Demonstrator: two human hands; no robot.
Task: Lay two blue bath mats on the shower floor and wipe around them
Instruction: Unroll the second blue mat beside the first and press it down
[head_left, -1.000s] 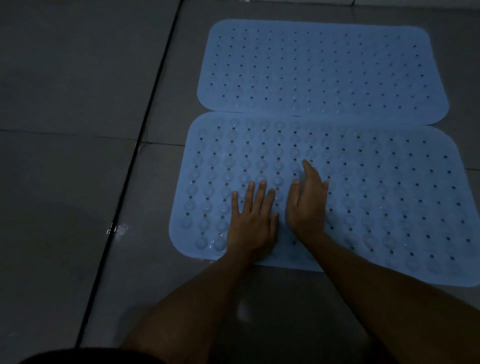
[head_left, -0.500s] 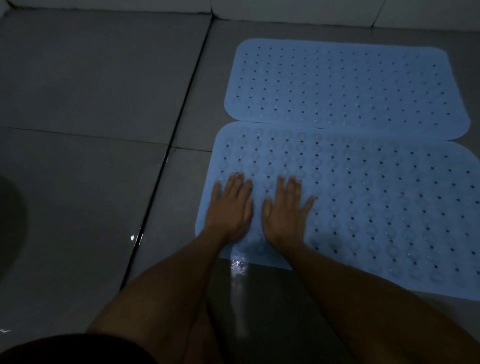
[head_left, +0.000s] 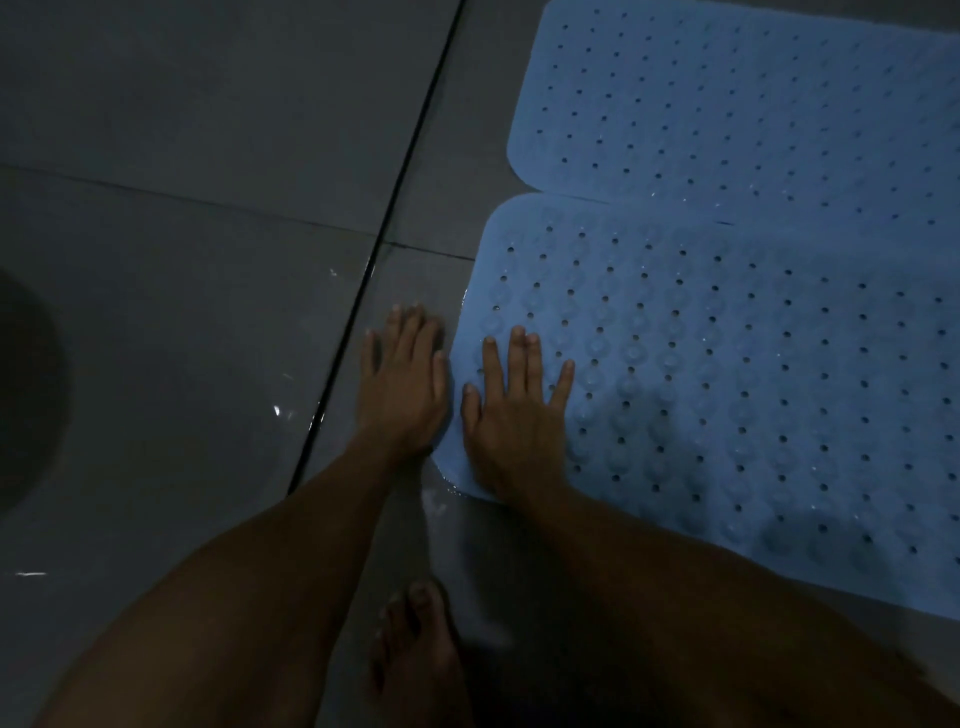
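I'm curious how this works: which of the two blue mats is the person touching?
The nearer mat: the right hand lies flat on its left corner. The farther mat is untouched.

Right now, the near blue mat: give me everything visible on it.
The near mat is light blue, soft rubber or plastic by its look, with rounded corners, rows of small round holes and faint domed bumps. It lies flat on the wet grey tile floor. Its far edge meets or slightly overlaps the far mat. The right hand presses flat on its near-left corner; the left hand lies on the tile beside its left edge. Its right side runs out of frame.
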